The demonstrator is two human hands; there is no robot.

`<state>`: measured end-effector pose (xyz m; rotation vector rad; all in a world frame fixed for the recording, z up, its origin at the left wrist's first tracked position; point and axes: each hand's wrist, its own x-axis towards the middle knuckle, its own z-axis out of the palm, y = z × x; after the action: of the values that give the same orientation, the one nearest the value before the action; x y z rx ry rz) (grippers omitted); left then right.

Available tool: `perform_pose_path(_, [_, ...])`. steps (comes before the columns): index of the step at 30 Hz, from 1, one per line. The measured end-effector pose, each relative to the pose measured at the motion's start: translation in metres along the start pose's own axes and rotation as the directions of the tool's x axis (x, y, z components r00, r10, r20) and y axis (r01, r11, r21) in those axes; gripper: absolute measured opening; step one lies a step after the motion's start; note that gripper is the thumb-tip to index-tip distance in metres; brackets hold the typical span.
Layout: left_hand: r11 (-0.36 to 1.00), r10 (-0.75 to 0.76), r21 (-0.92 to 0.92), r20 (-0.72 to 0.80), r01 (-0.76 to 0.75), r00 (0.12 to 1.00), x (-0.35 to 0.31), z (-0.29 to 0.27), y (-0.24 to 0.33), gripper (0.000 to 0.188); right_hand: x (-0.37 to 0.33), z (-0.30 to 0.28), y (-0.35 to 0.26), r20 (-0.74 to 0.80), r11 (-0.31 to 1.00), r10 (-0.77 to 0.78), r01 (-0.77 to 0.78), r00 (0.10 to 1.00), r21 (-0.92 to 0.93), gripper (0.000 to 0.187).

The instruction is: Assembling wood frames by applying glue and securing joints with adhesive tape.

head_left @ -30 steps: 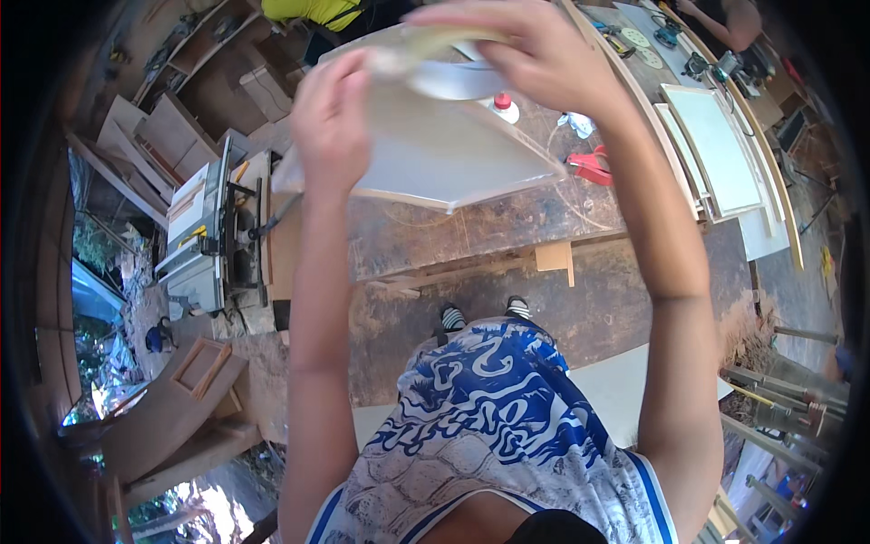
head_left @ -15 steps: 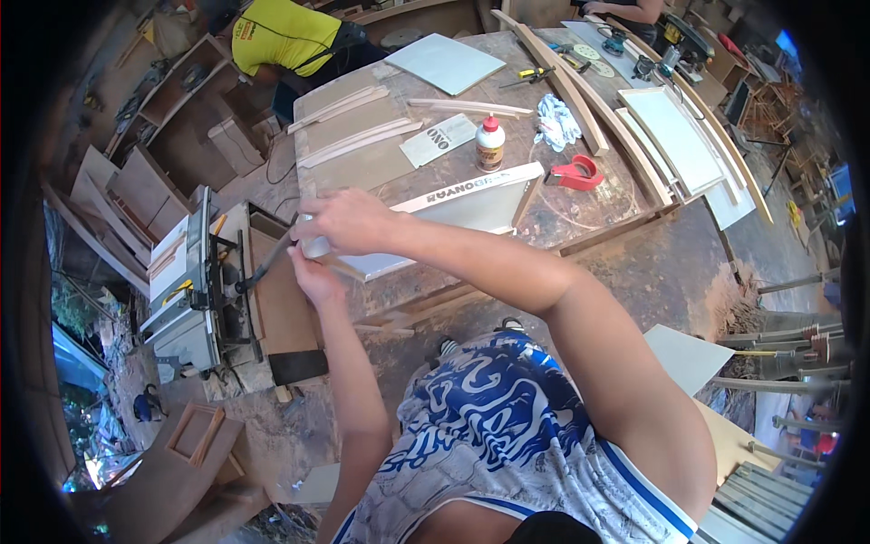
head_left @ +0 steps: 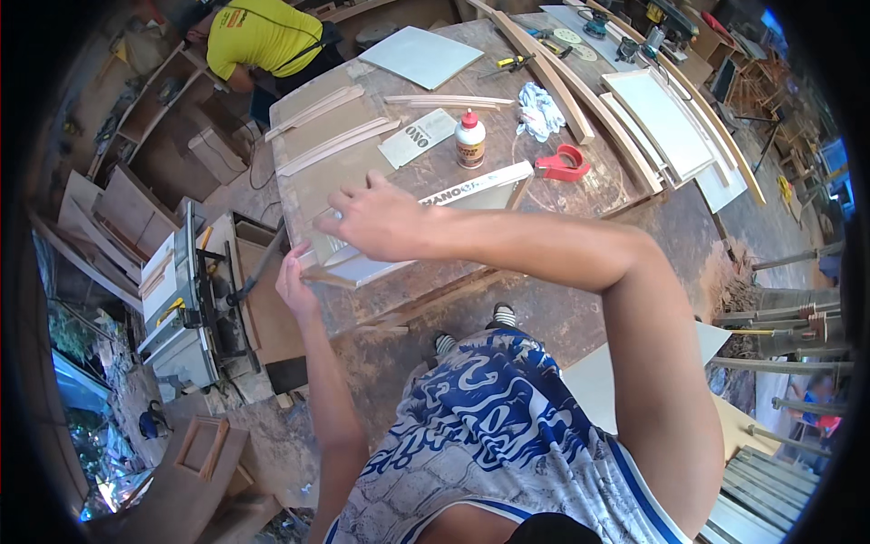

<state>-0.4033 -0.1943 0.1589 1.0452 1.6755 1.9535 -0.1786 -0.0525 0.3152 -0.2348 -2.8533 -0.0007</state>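
A shallow wooden box [head_left: 486, 198] with pale inner panels and a printed top edge stands at the near edge of the worktable. My left hand [head_left: 296, 283] is closed at its left corner, thumb and fingers against the end. My right hand [head_left: 385, 219] is curled over the left part of the box. Something pale and translucent shows under its fingers, mostly hidden by the hand. Behind the box are a white glue bottle [head_left: 469, 143] with a red cap and a red tape dispenser [head_left: 562, 164].
On the worktable [head_left: 594, 201] lie curved wooden strips [head_left: 337, 145], a pale square panel [head_left: 421, 57], a crumpled cloth [head_left: 540, 111] and long timber rails. A table saw [head_left: 186, 308] stands at left. A person in a yellow shirt [head_left: 263, 38] bends at the far left.
My right hand has moved right, away from my left hand, and the gap between them has widened. My left hand has shifted slightly left and down to the box's corner. The view has shifted a little.
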Motion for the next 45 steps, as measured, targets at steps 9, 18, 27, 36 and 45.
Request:
perform_pose_path(9, [0.956, 0.122, 0.264, 0.031, -0.125, 0.992, -0.008, 0.009, 0.020, 0.041, -0.032, 0.001, 0.032, -0.150, 0.999, 0.014, -0.019, 0.989, -0.035, 0.036])
perform_pose_path(18, [1.000, 0.019, -0.013, -0.032, -0.020, 0.999, -0.008, 0.011, 0.015, 0.034, -0.060, -0.016, 0.051, -0.089, 0.895, 0.049, -0.004, 0.995, 0.447, 0.075])
perform_pose_path(27, [0.999, -0.046, -0.026, -0.031, 0.046, 0.998, -0.005, 0.014, 0.021, 0.036, -0.153, -0.107, 0.144, 0.012, 0.969, 0.248, -0.248, 0.969, 0.008, 0.072])
perform_pose_path(36, [0.989, -0.021, 0.148, -0.007, 0.022, 1.000, -0.002, 0.009, 0.015, 0.042, -0.259, -0.093, 0.205, -0.018, 0.842, 0.289, -0.263, 0.957, -0.471, 0.062])
perform_pose_path(45, [0.972, -0.076, 0.224, -0.006, 0.075, 0.997, -0.003, 0.006, 0.018, 0.046, -0.282, -0.027, 0.239, -0.046, 0.895, 0.316, -0.314, 0.948, -0.318, 0.068])
